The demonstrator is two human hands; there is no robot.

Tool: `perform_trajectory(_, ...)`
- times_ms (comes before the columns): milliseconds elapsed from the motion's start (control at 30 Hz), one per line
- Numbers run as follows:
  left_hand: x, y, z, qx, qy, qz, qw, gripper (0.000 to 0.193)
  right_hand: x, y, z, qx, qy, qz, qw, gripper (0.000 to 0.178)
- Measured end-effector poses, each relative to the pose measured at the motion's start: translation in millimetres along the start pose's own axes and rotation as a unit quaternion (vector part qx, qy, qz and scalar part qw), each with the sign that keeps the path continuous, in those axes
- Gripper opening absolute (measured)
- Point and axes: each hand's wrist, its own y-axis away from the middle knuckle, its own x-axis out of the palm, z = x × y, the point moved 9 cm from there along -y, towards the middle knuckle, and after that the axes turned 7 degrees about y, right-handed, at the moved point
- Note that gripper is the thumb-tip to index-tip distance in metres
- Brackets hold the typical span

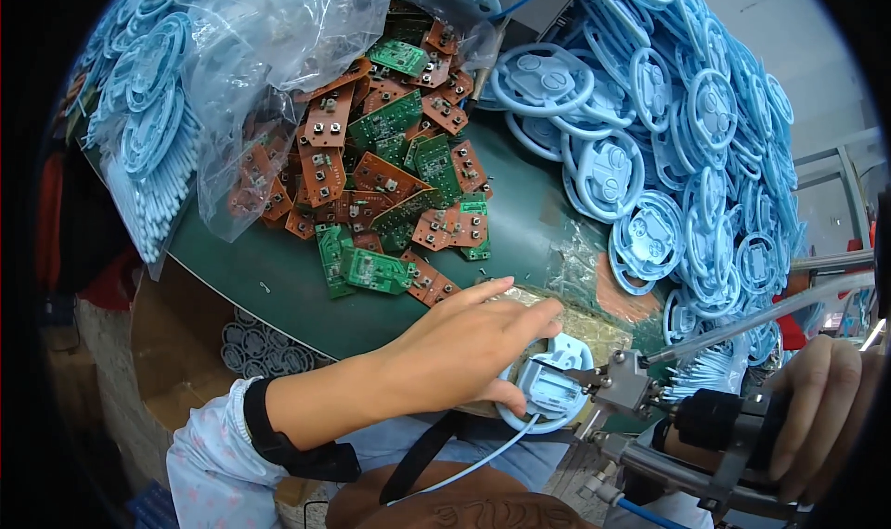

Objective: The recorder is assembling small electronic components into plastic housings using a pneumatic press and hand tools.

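My left hand [473,343] holds a light blue ring-shaped plastic housing [554,394] against the bench, thumb on its near-left side and fingers across its far side. A pale cord [483,464] trails from the housing towards me. At the right rim, my right hand [821,413] has its fingers wrapped round the black body of a power screwdriver [715,419] lying almost level. The metal head [626,380] of this screwdriver points left, its thin tip over the housing's centre. I cannot tell whether the tip touches. A clear tube [770,316] runs off from the head.
Green and brown circuit boards [390,186] lie heaped beyond my left hand, partly under a clear plastic bag [260,46]. Many blue housings [640,158] are piled at the right, more [148,93] at the far left. A cardboard box [176,343] with round grey parts stands below the green bench [251,269].
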Motion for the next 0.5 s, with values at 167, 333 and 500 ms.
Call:
perform_trajectory(167, 1.6, -1.3, 1.3, -0.009, 0.006, 0.005, 1.000, 0.094, 2.2, -3.2, -18.8, 0.057, 0.016, -0.012, 0.998, 0.031)
perform_trajectory(333, 1.5, -2.9, -4.6, -0.005, -0.004, 0.013, 1.000, 0.093, -1.1, 1.5, -24.6, 0.112, 0.030, -0.035, 0.993, 0.017)
perform_trajectory(500, 3.5, 2.0, 1.4, -0.021, -0.016, 0.018, 0.999, 0.090, -2.0, 6.7, -18.9, 0.134, 0.040, -0.052, 0.989, 0.006)
